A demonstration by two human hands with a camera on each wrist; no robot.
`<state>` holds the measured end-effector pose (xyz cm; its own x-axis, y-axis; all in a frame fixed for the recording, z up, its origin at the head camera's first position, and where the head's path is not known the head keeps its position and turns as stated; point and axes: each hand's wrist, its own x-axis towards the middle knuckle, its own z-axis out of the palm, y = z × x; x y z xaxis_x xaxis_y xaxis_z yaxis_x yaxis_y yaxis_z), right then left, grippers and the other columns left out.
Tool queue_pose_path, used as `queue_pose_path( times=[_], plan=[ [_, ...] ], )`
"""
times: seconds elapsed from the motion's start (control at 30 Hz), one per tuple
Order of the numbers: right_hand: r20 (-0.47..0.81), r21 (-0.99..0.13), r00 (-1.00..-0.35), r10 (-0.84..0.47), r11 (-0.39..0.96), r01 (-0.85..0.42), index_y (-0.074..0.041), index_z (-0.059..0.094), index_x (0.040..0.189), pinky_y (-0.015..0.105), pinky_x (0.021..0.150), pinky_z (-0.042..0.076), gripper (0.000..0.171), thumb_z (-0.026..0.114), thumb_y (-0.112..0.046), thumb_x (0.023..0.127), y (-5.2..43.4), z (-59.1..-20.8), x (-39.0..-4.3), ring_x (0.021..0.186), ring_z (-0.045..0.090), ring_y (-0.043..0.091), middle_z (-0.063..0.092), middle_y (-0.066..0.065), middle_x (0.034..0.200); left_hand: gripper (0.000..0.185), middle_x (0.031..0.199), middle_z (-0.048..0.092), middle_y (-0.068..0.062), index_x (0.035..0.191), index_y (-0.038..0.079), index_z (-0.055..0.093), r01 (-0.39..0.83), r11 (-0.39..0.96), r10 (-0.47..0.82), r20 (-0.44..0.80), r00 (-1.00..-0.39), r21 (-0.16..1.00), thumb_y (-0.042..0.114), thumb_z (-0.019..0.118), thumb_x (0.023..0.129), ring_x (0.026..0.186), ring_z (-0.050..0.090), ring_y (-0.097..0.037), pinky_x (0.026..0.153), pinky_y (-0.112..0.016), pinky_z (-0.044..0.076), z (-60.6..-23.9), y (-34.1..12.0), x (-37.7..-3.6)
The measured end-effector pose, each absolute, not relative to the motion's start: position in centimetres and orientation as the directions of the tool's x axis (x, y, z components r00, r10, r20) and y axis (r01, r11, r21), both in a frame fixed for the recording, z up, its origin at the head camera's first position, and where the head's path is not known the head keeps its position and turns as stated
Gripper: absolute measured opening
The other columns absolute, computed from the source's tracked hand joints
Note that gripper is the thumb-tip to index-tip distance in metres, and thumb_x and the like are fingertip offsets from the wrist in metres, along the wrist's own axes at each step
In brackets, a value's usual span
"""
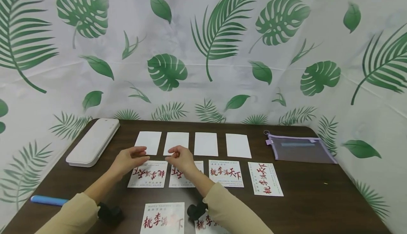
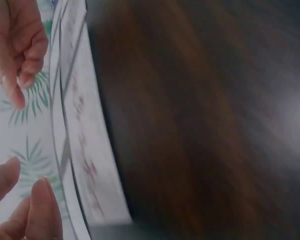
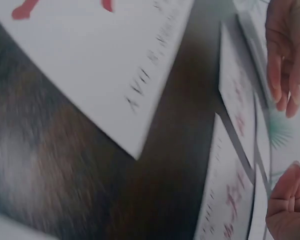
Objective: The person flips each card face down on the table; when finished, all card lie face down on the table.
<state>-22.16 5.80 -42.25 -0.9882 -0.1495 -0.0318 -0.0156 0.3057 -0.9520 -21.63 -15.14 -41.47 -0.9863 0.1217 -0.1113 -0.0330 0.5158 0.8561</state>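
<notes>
I see a dark wooden table point(image 1: 318, 198) backed by a leaf-print cloth point(image 1: 222, 50), with a row of four blank white cards point(image 1: 206, 144) as my landmark. Just in front of that row lie printed cards with red characters point(image 1: 225, 173), and both hands hover above the leftmost ones. My left hand point(image 1: 128, 159) is relaxed and holds nothing; my right hand point(image 1: 179, 159) has loosely curled fingers, also holding nothing.

A dark wooden table point(image 1: 318, 198) carries printed cards point(image 1: 226, 173), blank cards point(image 1: 206, 144), a white case point(image 1: 93, 141), a mesh pouch point(image 1: 299, 150) and a blue pen point(image 1: 49, 200).
</notes>
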Motion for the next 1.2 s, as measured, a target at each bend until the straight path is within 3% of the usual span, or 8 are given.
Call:
queue_pose_path(
  times=[0.33,0.57,0.97,1.2],
  plan=[
    [-0.003,-0.822,-0.982,-0.189,0.559,-0.105,0.001,0.065,0.096,0.016,0.051,0.037,0.028,0.078,-0.005,0.072,4.7,-43.5,-21.7,0.056,0.043,0.005,0.052,-0.003,0.066,0.056,0.116,0.061,-0.025,0.125,-0.007,0.053,-0.036,0.653,0.095,-0.129,-0.987,0.757,0.021,0.073,0.081,0.101,0.056,-0.032,0.079,-0.038,0.05,-42.1,-17.9,-20.4],
    [0.061,-0.78,-0.978,-0.197,0.602,-0.17,-0.001,0.063,0.091,0.019,0.055,0.037,0.027,0.079,-0.003,0.069,4.4,-43.9,-21.5,0.057,0.042,0.005,0.054,-0.001,0.065,0.056,0.111,0.062,-0.024,0.122,-0.006,0.056,-0.027,0.695,0.081,-0.116,-0.99,0.719,0.019,0.076,0.077,0.102,0.056,-0.035,0.083,-0.046,0.046,-42.7,-18.0,-20.8],
    [0.087,-0.731,-0.972,-0.219,0.648,-0.212,-0.006,0.056,0.085,0.023,0.058,0.039,0.027,0.078,-0.003,0.07,4.1,-44.4,-21.7,0.062,0.046,0.01,0.05,-0.001,0.067,0.041,0.1,0.06,-0.018,0.108,-0.003,0.059,-0.039,0.697,0.067,-0.12,-0.991,0.716,0.006,0.077,0.073,0.088,0.055,-0.026,0.067,-0.031,0.049,-42.9,-17.7,-20.9],
    [0.037,-0.772,-0.976,-0.215,0.614,-0.165,-0.005,0.054,0.083,0.024,0.058,0.039,0.026,0.076,0.002,0.07,4.3,-43.6,-21.1,0.062,0.046,0.012,0.051,0.001,0.068,0.033,0.084,0.061,-0.009,0.1,-0.003,0.058,0.004,0.672,0.081,-0.069,-0.994,0.74,0.006,0.075,0.074,0.076,0.055,-0.019,0.061,-0.027,0.045,-42.2,-17.7,-20.6]
  ],
)
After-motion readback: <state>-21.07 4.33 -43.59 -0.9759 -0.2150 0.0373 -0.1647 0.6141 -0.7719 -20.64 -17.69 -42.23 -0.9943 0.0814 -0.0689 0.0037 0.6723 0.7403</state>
